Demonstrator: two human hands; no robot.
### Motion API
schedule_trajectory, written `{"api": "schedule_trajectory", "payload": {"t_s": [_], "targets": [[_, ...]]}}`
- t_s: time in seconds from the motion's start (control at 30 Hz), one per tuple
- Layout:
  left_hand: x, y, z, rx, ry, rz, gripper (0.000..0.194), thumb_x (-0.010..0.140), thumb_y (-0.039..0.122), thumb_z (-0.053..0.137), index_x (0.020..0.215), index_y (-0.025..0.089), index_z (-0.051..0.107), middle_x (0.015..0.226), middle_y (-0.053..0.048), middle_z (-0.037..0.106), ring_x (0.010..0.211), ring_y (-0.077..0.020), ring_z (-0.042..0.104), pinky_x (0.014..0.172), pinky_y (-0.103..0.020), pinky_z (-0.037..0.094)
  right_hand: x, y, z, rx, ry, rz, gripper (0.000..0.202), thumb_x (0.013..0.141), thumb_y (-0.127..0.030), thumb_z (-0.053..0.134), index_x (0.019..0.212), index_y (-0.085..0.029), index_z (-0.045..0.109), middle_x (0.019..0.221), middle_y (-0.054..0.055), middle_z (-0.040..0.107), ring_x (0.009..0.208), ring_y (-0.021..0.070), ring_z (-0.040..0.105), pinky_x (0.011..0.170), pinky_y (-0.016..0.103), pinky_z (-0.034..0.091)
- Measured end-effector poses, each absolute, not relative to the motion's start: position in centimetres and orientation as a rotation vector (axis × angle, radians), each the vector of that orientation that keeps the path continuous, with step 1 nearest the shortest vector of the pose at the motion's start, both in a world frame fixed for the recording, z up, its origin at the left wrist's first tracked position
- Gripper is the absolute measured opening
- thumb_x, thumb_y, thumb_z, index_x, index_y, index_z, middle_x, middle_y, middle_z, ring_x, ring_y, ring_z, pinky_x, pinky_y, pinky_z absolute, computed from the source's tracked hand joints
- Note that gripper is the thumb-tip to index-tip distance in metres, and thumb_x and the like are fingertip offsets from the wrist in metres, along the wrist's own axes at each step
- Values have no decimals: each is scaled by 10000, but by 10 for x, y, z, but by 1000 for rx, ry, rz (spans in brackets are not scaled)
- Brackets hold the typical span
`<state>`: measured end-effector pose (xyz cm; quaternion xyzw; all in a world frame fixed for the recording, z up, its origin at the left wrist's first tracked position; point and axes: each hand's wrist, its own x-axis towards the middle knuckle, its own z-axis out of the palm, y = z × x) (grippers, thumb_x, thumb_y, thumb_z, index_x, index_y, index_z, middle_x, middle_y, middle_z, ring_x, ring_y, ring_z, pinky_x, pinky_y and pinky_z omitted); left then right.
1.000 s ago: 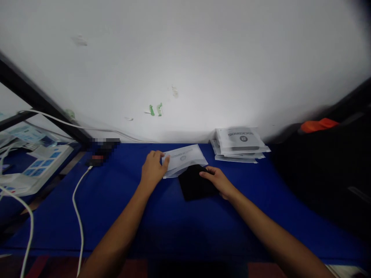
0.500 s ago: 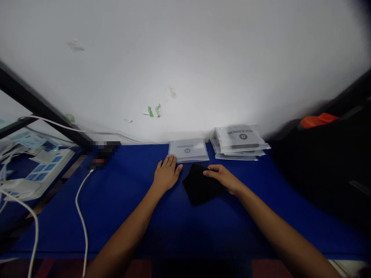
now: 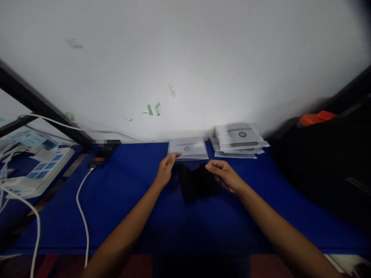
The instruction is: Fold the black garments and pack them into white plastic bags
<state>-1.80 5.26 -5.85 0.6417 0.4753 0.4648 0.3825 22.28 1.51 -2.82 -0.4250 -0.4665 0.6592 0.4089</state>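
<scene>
A piece of black cloth (image 3: 198, 183) hangs in loose folds just above the blue tabletop, its kind not clear. My right hand (image 3: 227, 175) pinches its upper right corner between thumb and fingers. To the left of the cloth, my left hand (image 3: 166, 168) is turned on its side, fingers stretched toward the right and nothing seen in them. Right behind both hands lies a flat ROCKBROS zip bag (image 3: 188, 148), and the left fingertips overlap its near left corner in view.
A stack of similar ROCKBROS bags (image 3: 240, 137) stands by the wall at right. Farther right is a large black item (image 3: 324, 170) with an orange patch. On the left are a blurred dark device (image 3: 100, 156), a white cable (image 3: 82, 216) and white power strips (image 3: 43, 170).
My left hand has lifted off the table and bag edge and turned sideways. The black cloth has shifted from a flat folded shape to looser folds, still in my right hand.
</scene>
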Motion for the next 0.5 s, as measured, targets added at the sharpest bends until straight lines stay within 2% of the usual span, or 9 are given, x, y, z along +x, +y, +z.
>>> {"api": "schedule_trajectory", "payload": {"t_s": [0.17,0.3,0.4,0.5], "targets": [[-24,48,-41,1684,1067,995,572,960,627,368,1053,187,720,1138,-99,717,1153,-262,620,1070,-418,419,226,17,-27,-1086,-1110,1648,399,706,-514,771,610,-204,539,537,-69,466,449,69,363,438,220,271],[-23,37,-28,2049,895,683,373,935,537,519,1034,263,751,1275,-66,656,1245,-265,546,1112,-452,356,232,23,-27,-1170,-1151,1571,410,708,-503,752,571,-210,501,497,-79,404,432,68,315,421,220,247],[-25,37,-26,2224,919,444,284,884,503,618,816,275,772,1327,-35,628,1282,-286,502,1133,-482,311,242,30,-27,-1290,-1264,1476,395,713,-491,727,549,-210,502,484,-72,419,432,72,341,421,217,268],[-42,47,-25,2239,1045,420,403,884,489,612,580,239,697,1152,-53,708,1146,-273,590,1079,-437,376,258,35,-25,-1387,-1438,1424,369,721,-469,705,535,-209,522,465,-55,468,432,94,428,437,228,343]]}}
